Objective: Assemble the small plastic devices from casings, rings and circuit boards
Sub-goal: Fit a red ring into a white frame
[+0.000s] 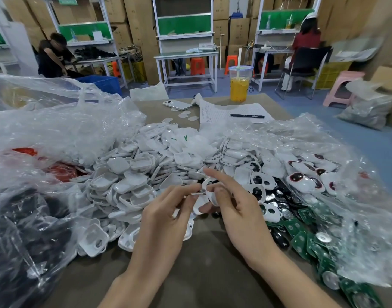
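Observation:
My left hand (166, 221) and my right hand (237, 207) meet over the table's middle. The right hand grips a small white casing (210, 194), with its index finger stretched out. The left hand's fingertips pinch a thin ring (198, 193) against that casing. A big heap of white casings (146, 174) lies behind and left of the hands. Casings with dark inserts (301, 176) lie to the right. Green circuit boards (306, 238) spread along the right under clear plastic.
Crumpled clear plastic bags (57, 130) cover the left side, over red and black parts. At the far end stand a cup of yellow drink (239, 85), a phone (177, 104), and a paper sheet with a pen (246, 116). Two people sit at benches behind.

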`<state>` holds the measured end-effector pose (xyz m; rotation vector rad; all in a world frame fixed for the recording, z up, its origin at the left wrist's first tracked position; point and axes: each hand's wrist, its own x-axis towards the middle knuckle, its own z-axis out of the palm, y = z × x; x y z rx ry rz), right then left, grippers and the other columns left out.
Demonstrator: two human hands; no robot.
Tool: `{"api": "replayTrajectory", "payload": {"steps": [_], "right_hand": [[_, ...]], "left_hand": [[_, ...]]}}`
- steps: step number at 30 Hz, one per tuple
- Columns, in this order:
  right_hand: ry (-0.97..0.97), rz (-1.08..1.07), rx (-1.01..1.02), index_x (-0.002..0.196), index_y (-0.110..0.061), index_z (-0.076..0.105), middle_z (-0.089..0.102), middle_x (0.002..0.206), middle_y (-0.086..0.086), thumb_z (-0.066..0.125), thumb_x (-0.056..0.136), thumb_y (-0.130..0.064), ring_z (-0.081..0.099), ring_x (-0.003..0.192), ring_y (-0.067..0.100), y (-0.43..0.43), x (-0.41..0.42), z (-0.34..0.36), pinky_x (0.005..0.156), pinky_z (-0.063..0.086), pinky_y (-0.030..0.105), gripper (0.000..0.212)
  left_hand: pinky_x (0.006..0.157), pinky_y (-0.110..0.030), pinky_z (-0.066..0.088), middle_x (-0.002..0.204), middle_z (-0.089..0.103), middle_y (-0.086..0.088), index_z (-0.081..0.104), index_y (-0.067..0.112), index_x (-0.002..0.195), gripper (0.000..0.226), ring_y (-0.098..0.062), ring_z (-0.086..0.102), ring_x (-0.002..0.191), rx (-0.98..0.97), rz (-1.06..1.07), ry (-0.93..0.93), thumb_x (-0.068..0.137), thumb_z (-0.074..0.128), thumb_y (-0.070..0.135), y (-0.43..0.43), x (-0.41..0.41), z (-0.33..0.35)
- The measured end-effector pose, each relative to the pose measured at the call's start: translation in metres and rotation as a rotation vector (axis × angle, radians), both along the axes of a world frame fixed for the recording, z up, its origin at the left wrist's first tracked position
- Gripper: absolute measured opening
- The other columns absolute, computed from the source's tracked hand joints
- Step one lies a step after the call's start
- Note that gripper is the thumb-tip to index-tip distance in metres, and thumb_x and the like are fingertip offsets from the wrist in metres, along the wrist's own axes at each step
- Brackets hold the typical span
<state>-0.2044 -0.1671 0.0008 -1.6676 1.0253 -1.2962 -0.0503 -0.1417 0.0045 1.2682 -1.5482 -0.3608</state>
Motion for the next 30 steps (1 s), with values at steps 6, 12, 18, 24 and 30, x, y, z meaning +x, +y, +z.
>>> {"api": "replayTrajectory", "payload": {"steps": [6, 12, 18, 24, 30], "right_hand": [[-0.034, 0.077, 0.036, 0.119, -0.042, 0.068, 0.073, 0.107, -0.012, 0.052, 0.105, -0.027, 0.074, 0.088, 0.012, 0.0028, 0.0047, 0.0029, 0.079, 0.052, 0.015, 0.026], [-0.02, 0.067, -0.02, 0.119, -0.042, 0.068, 0.073, 0.108, -0.01, 0.054, 0.1, -0.009, 0.07, 0.1, 0.007, 0.0049, 0.0038, 0.0062, 0.08, 0.051, 0.011, 0.04], [-0.033, 0.067, -0.02, 0.114, -0.044, 0.07, 0.073, 0.1, -0.007, 0.055, 0.1, -0.006, 0.072, 0.085, 0.006, 0.0048, 0.0046, 0.0063, 0.075, 0.052, 0.012, 0.043], [-0.041, 0.059, -0.027, 0.113, -0.041, 0.071, 0.073, 0.103, -0.012, 0.056, 0.1, -0.006, 0.072, 0.084, 0.007, 0.0054, 0.0047, 0.0073, 0.074, 0.05, 0.011, 0.04], [-0.009, 0.028, -0.022, 0.124, -0.051, 0.061, 0.069, 0.083, -0.021, 0.056, 0.103, -0.021, 0.068, 0.068, -0.003, 0.0056, 0.0042, 0.0092, 0.063, 0.046, 0.007, 0.036]], "left_hand": [[0.065, -0.024, 0.059, 0.111, 0.063, 0.024, 0.069, 0.034, 0.115, 0.022, 0.001, 0.064, 0.1, -0.172, 0.018, -0.099, 0.099, 0.059, 0.022, 0.0, 0.0005, -0.0002], [0.086, -0.003, 0.039, 0.113, 0.059, 0.026, 0.066, 0.03, 0.125, 0.03, 0.005, 0.062, 0.102, -0.225, -0.033, -0.163, 0.096, 0.064, 0.028, 0.001, -0.0022, 0.0023], [0.083, 0.001, 0.04, 0.109, 0.059, 0.028, 0.066, 0.031, 0.122, 0.034, 0.009, 0.061, 0.099, -0.248, -0.054, -0.111, 0.092, 0.068, 0.015, 0.0001, -0.0036, 0.003], [0.082, 0.001, 0.04, 0.108, 0.058, 0.029, 0.065, 0.032, 0.121, 0.035, 0.009, 0.061, 0.098, -0.249, -0.054, -0.099, 0.091, 0.069, 0.014, -0.0004, -0.0034, 0.0014], [0.072, -0.007, 0.048, 0.098, 0.064, 0.023, 0.062, 0.041, 0.1, 0.009, 0.005, 0.063, 0.094, -0.156, -0.01, -0.003, 0.091, 0.064, 0.039, 0.0015, -0.0025, 0.0025]]}}
